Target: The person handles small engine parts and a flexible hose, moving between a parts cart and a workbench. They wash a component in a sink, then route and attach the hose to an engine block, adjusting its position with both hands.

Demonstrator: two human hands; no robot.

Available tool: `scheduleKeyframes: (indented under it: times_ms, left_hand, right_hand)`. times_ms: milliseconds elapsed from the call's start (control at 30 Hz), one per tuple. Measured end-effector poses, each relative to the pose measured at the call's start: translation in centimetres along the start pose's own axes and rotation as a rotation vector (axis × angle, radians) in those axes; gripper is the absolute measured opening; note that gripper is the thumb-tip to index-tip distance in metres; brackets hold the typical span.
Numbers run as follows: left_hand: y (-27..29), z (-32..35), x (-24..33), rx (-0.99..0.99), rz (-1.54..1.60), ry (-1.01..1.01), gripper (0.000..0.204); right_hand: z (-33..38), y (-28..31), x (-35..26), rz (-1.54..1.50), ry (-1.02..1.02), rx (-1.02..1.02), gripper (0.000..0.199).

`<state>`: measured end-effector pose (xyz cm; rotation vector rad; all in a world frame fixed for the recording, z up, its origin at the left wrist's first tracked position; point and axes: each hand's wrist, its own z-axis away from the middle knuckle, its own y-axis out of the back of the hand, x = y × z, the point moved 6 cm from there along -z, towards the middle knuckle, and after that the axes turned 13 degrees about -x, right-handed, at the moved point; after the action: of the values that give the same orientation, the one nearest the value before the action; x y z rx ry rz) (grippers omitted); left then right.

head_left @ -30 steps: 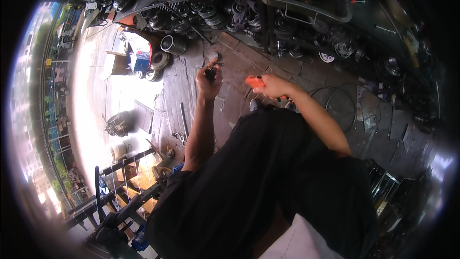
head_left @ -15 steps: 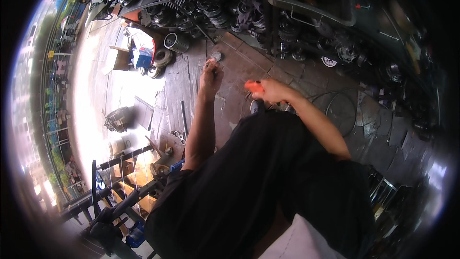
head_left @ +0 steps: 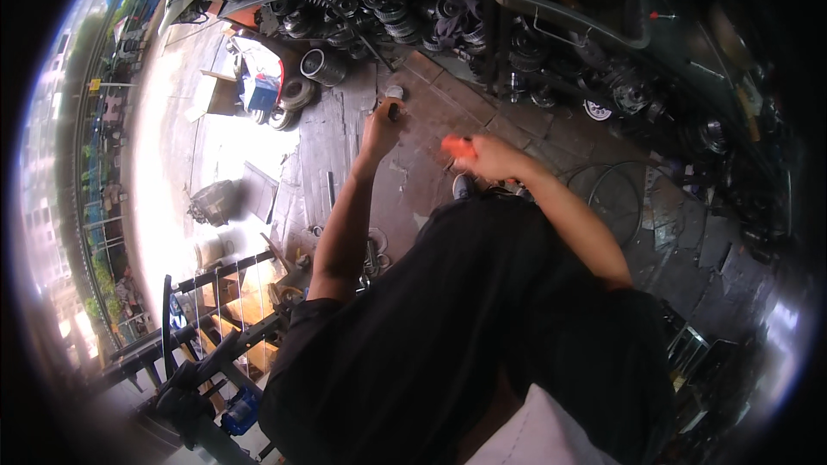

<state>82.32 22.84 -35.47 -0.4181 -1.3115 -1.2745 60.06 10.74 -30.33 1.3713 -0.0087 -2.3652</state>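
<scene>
orange-handled tool [head_left: 457,146] is sitting in the right hand [head_left: 488,158], the fingers clenching round it so that only the bright orange end is showing past the knuckles; what kind of tool it is cannot be told, since the working end is hidden or too small to make out. it is hovering over the brick-paved floor [head_left: 431,181], just ahead of the person's dark clothing [head_left: 482,327], which is filling the lower middle of the view.

the left hand [head_left: 382,127] is reaching further forward and is well apart from the right one. its fingers are closing on a small dark part [head_left: 393,109], pinching it at the fingertips; the shape of the part is too blurred to tell. just beyond it a small pale round piece [head_left: 394,91] is lying on the floor.

past both hands a low rack [head_left: 448,26] is running across the top of the view, crowded with dark round metal parts standing side by side. to the left of it a shiny metal cylinder [head_left: 325,65] is lying on the ground, near a blue and white bundle [head_left: 258,86]. sunlight is washing out the pavement on the far left, where a dark engine-like lump [head_left: 209,202] is sitting alone. a black metal frame [head_left: 215,327] is standing at the lower left, beside the person's left arm.
</scene>
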Motion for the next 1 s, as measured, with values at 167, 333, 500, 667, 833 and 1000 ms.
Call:
scheduleKeyframes:
  times_ms: [167, 333, 500, 667, 833, 1000]
  left_hand:
    - [0.3, 0.4, 0.6, 0.013, -0.436, -0.005, 0.019]
    - [0.3, 0.7, 1.3, -0.034, -0.738, -0.109, 0.019]
    - [0.3, 1.6, 2.1, -0.12, -0.826, -0.155, 0.017]
    - [0.5, 2.1, 2.3, -0.073, -0.749, -0.175, 0.015]
    - [0.9, 1.5, 0.9, -0.111, -0.704, -0.109, 0.017]
    - [1.0, 1.8, 2.1, -0.157, -0.847, -0.204, 0.019]
  right_hand:
    - [0.5, -0.6, -0.1, -0.125, -0.037, -0.183, 0.044]
    - [0.6, 0.3, 0.2, -0.097, -0.01, -0.023, 0.039]
    - [0.3, 1.2, 0.4, -0.048, -0.017, 0.12, 0.038]
    - [-0.2, 1.4, 1.5, -0.086, -0.109, 0.126, 0.03]
    - [-0.7, 1.1, 1.6, -0.079, 0.008, 0.093, 0.04]
    - [-0.7, 0.9, 1.6, -0.155, 0.009, 0.028, 0.034]
